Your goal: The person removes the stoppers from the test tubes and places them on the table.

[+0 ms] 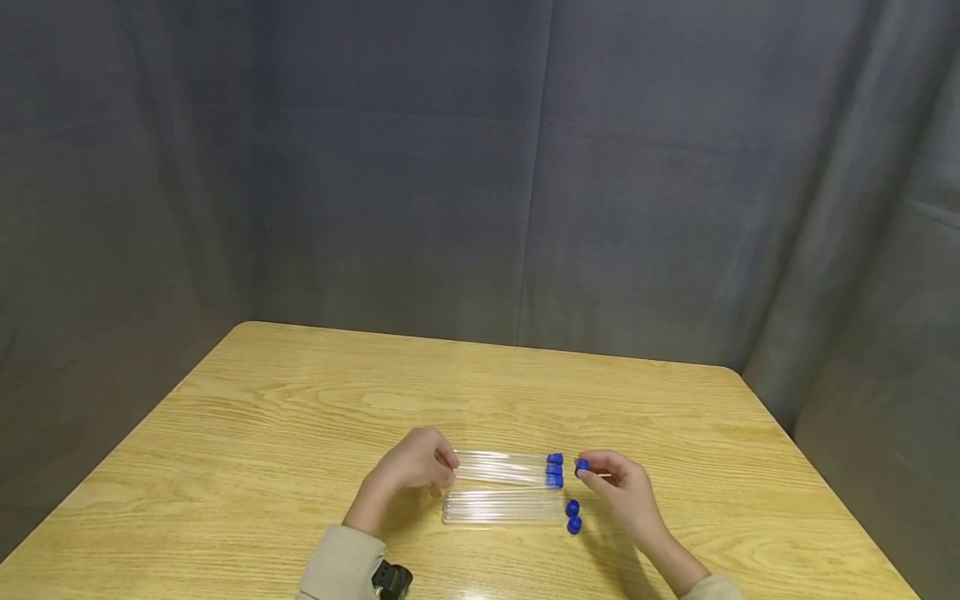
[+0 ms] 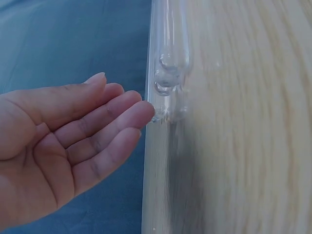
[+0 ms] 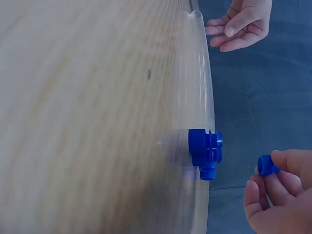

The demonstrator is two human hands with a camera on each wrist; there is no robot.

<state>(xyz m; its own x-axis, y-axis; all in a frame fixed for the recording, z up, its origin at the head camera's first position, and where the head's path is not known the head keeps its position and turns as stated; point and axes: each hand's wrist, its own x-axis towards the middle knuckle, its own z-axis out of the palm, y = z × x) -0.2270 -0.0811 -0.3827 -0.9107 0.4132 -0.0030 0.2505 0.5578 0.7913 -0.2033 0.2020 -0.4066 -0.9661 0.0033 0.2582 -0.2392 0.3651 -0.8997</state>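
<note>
My right hand (image 1: 624, 492) pinches a small blue cap (image 1: 582, 468) between thumb and fingers, slightly above the table. In the right wrist view this cap (image 3: 266, 165) has its hollow end facing the tubes. Just left of it lies a row of clear test tubes (image 1: 501, 465) with blue caps (image 1: 554, 470) on their right ends. My left hand (image 1: 417, 460) is at the rounded left ends of that row. Its fingers (image 2: 109, 117) are gently bent, fingertips right by the tube ends (image 2: 168, 78). Nearer me lies a second group of clear tubes (image 1: 502, 507) without caps.
Two loose blue caps, one (image 1: 572, 507) behind the other (image 1: 574, 525), sit at the right of the uncapped tubes. Everything lies on a wood-grain table (image 1: 262, 400) with rounded far corners. Grey curtains (image 1: 390, 208) hang behind it and at both sides.
</note>
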